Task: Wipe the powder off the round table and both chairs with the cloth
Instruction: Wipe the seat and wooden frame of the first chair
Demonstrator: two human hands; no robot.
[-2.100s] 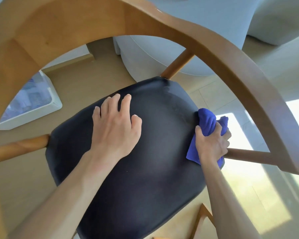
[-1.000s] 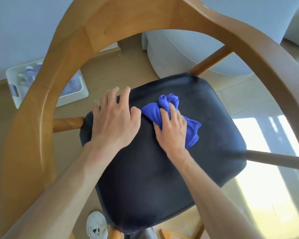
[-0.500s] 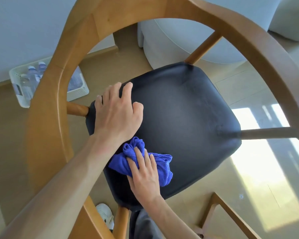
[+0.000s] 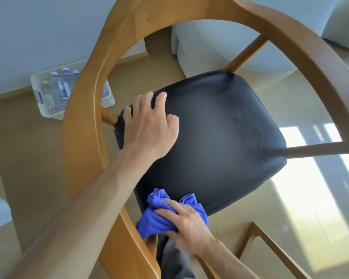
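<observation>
I look down on a wooden chair with a curved backrest [image 4: 85, 109] and a black padded seat [image 4: 216, 137]. My left hand [image 4: 149, 125] rests on the seat's left part with its fingers bent and spread. My right hand [image 4: 185, 220] grips a bunched blue cloth [image 4: 155, 216] and presses it against the seat's near edge, partly off the cushion. A faint pale haze shows on the seat's right side near the armrest post.
A white basket with several water bottles [image 4: 56, 91] stands on the floor at the left by the wall. A pale round upholstered piece [image 4: 220, 47] sits behind the chair. Part of another wooden frame [image 4: 270, 250] shows at the bottom right. Bright sunlight falls on the floor at the right.
My right hand has dragged the cloth from the seat's right edge across the middle and down to the near edge. My left hand stayed on the seat's left part.
</observation>
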